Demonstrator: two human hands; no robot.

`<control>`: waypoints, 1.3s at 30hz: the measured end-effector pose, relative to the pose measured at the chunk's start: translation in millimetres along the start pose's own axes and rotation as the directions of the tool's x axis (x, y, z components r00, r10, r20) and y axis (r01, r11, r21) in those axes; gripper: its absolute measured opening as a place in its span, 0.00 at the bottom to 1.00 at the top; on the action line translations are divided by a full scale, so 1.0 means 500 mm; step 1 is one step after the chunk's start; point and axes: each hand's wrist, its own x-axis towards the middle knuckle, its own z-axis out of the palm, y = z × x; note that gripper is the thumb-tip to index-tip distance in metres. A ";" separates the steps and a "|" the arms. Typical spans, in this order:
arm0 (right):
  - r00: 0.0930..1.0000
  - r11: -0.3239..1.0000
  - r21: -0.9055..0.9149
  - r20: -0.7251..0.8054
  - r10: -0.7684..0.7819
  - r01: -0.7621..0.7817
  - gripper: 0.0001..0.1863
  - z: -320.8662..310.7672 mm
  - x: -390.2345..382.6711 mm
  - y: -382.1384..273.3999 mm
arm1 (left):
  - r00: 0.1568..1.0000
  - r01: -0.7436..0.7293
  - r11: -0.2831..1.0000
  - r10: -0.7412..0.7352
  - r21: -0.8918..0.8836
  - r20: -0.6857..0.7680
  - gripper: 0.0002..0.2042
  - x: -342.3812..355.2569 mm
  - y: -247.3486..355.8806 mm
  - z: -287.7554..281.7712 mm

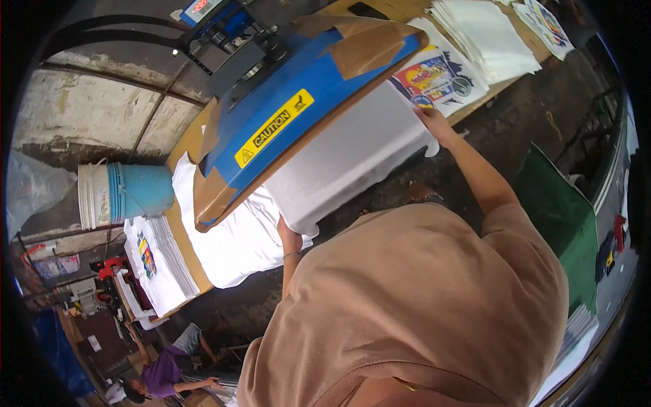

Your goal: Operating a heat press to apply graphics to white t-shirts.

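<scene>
A blue heat press (pixel 325 74) with brown tape on it and a yellow warning label (pixel 273 127) stands over a white cloth (pixel 346 163), which lies on the lower platen and drapes at its near edge. My left hand (pixel 289 234) holds the cloth's near left corner, fingers partly hidden. My right hand (pixel 432 121) grips the cloth's right side, beside a printed sheet (pixel 451 74). More white garments (pixel 234 261) lie to the left, partly under the press.
Stacked printed shirts (pixel 163 271) and blue and white buckets (pixel 142 190) are at left. White sheets (pixel 491 41) lie at the table's (pixel 512 81) right end. A co-worker in purple (pixel 163 373) is at lower left. Green board (pixel 556 230) stands at my right.
</scene>
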 end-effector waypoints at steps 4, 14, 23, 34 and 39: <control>0.944 0.946 -0.236 -0.194 -0.267 0.220 0.24 0.025 0.030 0.026 | 0.985 -0.174 0.973 0.173 0.150 0.020 0.18 0.014 -0.048 -0.012; 0.731 0.913 -0.406 -0.611 -0.303 0.039 0.14 -0.290 0.150 0.109 | 0.705 -0.118 0.963 0.254 0.243 -0.662 0.24 -0.088 -0.202 0.076; 0.814 0.843 -0.537 -0.480 -0.326 0.021 0.16 -0.431 0.167 0.156 | 0.873 0.017 0.944 0.146 0.328 -0.465 0.27 -0.227 -0.419 0.292; 0.728 0.671 0.290 -0.184 -0.660 0.682 0.10 -0.316 0.097 -0.130 | 0.993 -0.075 0.898 0.107 0.433 -0.050 0.22 -0.263 -0.211 0.490; 0.612 0.679 0.096 0.355 -0.707 0.728 0.12 -0.068 -0.022 -0.214 | 0.967 -0.208 0.886 0.251 0.413 -0.051 0.23 -0.266 -0.118 0.467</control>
